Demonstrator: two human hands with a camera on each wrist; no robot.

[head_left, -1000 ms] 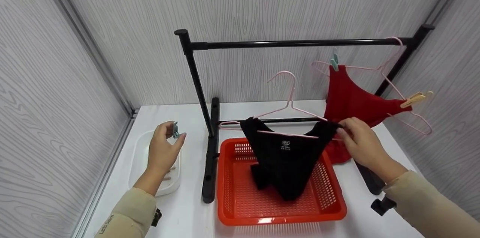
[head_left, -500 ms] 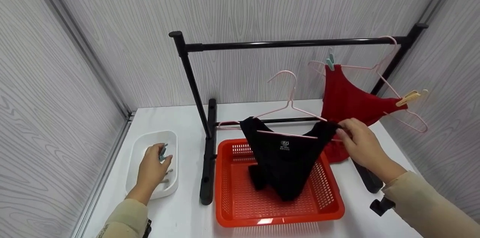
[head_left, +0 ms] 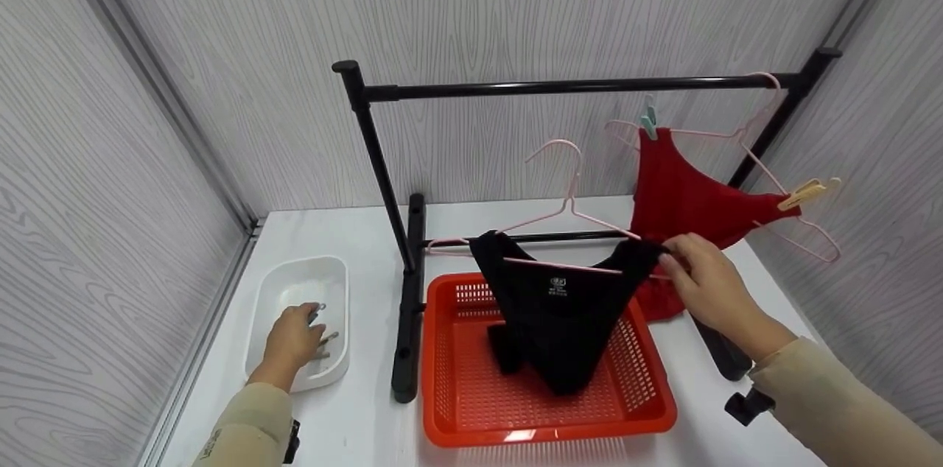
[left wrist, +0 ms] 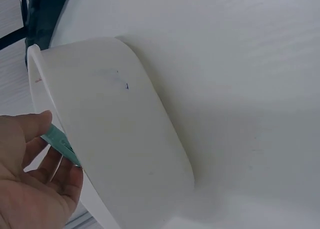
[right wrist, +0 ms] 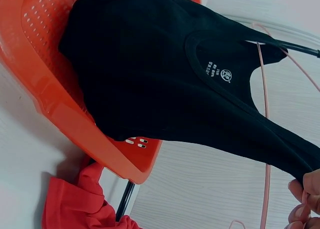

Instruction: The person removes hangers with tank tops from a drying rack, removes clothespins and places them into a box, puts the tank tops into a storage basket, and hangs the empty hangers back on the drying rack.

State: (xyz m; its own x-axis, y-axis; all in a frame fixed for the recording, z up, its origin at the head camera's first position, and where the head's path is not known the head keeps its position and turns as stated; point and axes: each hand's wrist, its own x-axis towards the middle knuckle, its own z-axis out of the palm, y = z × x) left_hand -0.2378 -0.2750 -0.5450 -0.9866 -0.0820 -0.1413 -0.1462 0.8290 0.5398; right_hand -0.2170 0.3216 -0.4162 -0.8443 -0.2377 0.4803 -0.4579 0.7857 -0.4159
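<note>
My left hand (head_left: 291,340) reaches into a white plastic tub (head_left: 337,269) on the left, where a few small pegs (head_left: 328,339) lie. In the left wrist view, its thumb and fingers pinch a teal clothespin (left wrist: 61,144) by the tub's rim. My right hand (head_left: 711,279) pinches one shoulder strap of a black tank top (head_left: 567,334) together with the end of a pink wire hanger (head_left: 571,194). The top hangs on this hanger over a red basket (head_left: 552,434), its lower part down inside. The hanger's hook stands free below the rail.
A black garment rack (head_left: 530,88) spans the table behind the basket. On its right end, a red garment (head_left: 681,187) hangs from another pink hanger, held by a teal clothespin (head_left: 649,121) and a yellow clothespin (head_left: 804,194). Grey panel walls enclose the table.
My left hand has moved down and left into the white tub with the teal clothespin. The right hand, black top and hanger have hardly moved.
</note>
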